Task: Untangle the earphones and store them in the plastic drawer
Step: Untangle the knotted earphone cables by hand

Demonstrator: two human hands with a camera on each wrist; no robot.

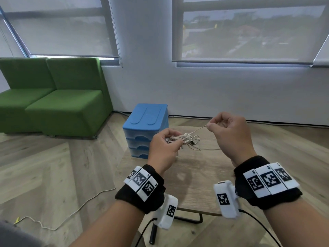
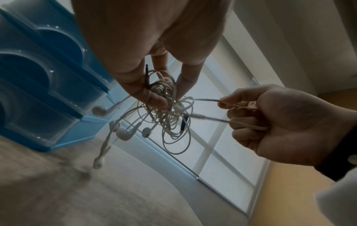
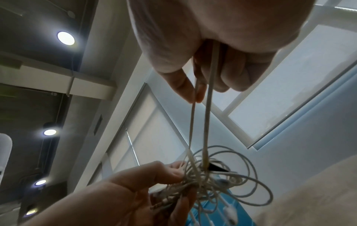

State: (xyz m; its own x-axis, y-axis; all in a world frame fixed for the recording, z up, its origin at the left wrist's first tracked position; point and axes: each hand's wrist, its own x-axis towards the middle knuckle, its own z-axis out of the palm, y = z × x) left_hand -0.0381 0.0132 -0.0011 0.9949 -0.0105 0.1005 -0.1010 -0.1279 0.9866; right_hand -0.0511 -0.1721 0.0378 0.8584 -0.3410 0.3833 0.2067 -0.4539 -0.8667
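Note:
A tangled bundle of white earphones (image 1: pixel 185 139) hangs in the air above the small wooden table (image 1: pixel 192 175). My left hand (image 1: pixel 164 145) pinches the knotted core of the earphones (image 2: pixel 166 107) between thumb and fingers, with several earbuds (image 2: pixel 123 134) dangling below. My right hand (image 1: pixel 229 132) pinches a strand of cord (image 3: pixel 201 116) and holds it taut, up and to the right of the bundle. The blue plastic drawer unit (image 1: pixel 146 129) stands at the table's far left corner, all three drawers closed.
Two green armchairs (image 1: pixel 53 100) stand at the left against the windows. A white cable (image 1: pixel 71 213) trails over the wooden floor. The table has a black metal leg frame (image 1: pixel 192 220) underneath. Black leads run from my wrist cameras.

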